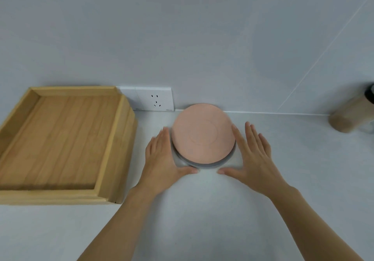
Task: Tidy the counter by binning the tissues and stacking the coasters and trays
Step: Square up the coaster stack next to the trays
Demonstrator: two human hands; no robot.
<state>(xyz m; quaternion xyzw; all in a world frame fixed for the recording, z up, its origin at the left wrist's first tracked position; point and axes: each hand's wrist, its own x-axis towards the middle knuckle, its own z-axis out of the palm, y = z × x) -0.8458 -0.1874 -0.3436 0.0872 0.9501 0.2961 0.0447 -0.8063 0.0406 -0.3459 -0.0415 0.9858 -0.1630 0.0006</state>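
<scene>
A round pink coaster [203, 133] lies on top of a grey coaster [204, 165] near the wall at the back of the white counter [202, 210]. My left hand [164, 159] rests flat against the stack's left side, fingers spread. To the right of the stack, my right hand [253, 155] lies flat with its index finger near the pink edge and a small gap along the rest. Both thumbs point inward in front of the stack. Neither hand grips anything. A stack of wooden trays [60, 139] stands at the left.
A white wall socket [154, 99] sits behind the trays and coasters. At the far right edge a beige cylindrical container [350, 113] with a dark top stands on the counter against the wall.
</scene>
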